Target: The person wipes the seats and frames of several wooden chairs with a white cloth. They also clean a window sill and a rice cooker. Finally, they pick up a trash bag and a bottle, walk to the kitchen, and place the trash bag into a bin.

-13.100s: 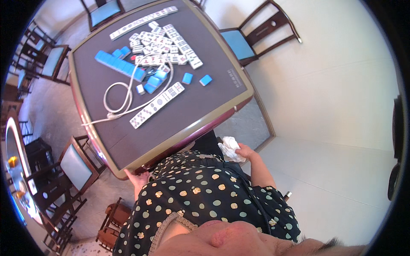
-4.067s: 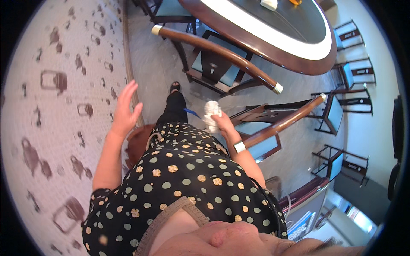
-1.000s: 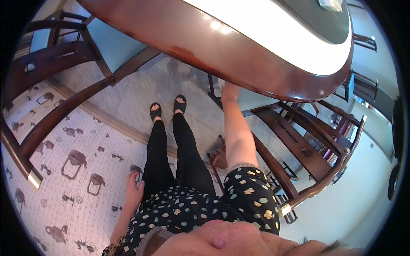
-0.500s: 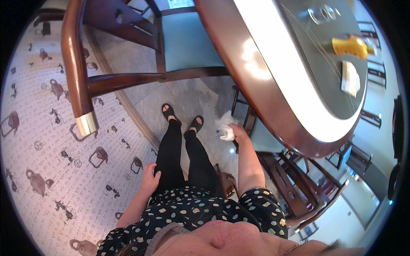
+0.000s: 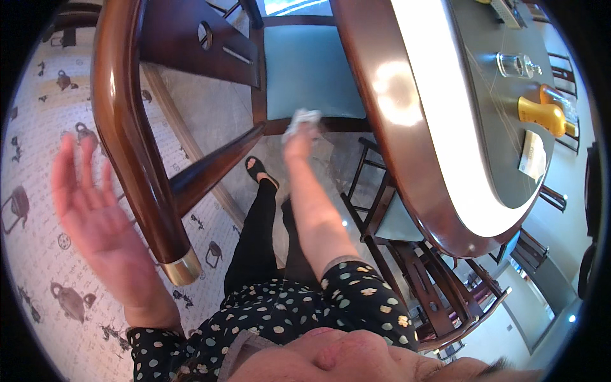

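Note:
My left hand point(image 5: 95, 216) is raised with its fingers spread, just left of the wooden armrest point(image 5: 137, 146) of a chair. It holds nothing, and I cannot tell whether it touches the armrest. My right hand point(image 5: 298, 143) is closed around a crumpled white cloth point(image 5: 305, 119), somewhat blurred by motion. Hand and cloth appear at the front edge of the chair's blue-green seat pad point(image 5: 312, 70). Whether the cloth touches the seat is unclear. The chair has a dark wooden back point(image 5: 203, 41) with a round cutout, and its armrest ends in a brass-coloured cap point(image 5: 182, 267).
A large dark wooden table point(image 5: 407, 146) with a white band curves along the right. On it are a glass vessel point(image 5: 514, 65), a yellow bottle point(image 5: 541, 116) and a white packet point(image 5: 532, 156). More chairs point(image 5: 439, 293) stand at lower right. Patterned wallpaper point(image 5: 44, 254) covers the left wall.
My right hand has moved up and left with the cloth, from beside the table to the seat's edge. My left hand has risen from my thigh toward the armrest. The chair appears closer.

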Demonstrator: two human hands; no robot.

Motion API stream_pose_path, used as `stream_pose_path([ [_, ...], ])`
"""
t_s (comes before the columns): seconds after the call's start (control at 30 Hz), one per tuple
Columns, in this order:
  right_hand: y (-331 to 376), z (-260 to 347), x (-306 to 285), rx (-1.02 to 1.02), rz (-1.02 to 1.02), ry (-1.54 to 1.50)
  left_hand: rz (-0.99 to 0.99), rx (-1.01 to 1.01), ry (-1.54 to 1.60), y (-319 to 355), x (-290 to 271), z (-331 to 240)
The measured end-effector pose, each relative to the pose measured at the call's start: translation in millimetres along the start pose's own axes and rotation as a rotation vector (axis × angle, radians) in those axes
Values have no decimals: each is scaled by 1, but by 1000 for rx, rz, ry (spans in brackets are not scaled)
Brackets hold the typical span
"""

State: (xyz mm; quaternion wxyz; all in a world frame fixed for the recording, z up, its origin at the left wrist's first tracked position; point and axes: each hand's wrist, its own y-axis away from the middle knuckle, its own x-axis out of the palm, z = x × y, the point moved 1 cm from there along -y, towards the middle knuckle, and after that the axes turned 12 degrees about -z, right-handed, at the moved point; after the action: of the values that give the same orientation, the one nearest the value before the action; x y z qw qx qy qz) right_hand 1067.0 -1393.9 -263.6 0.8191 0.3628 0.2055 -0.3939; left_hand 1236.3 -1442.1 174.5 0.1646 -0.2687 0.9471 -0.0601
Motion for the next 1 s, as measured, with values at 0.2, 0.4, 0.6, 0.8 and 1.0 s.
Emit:
stream_pose_path([
  [0.2,-9,21,13,-225,559,391,470,-274,203,4,7,-12],
  [0.4,-55,165,-2,-672,-34,51,572,-280,269,1,-7,5],
  [0.6,-160,255,106,-1148,24,727,587,-259,295,11,-12,16],
  [0.8,-221,265,93,-432,-216,407,241,-708,231,30,-23,23],
  [1.0,-175,179,28,-708,-458,828,576,-279,293,18,-19,20],
])
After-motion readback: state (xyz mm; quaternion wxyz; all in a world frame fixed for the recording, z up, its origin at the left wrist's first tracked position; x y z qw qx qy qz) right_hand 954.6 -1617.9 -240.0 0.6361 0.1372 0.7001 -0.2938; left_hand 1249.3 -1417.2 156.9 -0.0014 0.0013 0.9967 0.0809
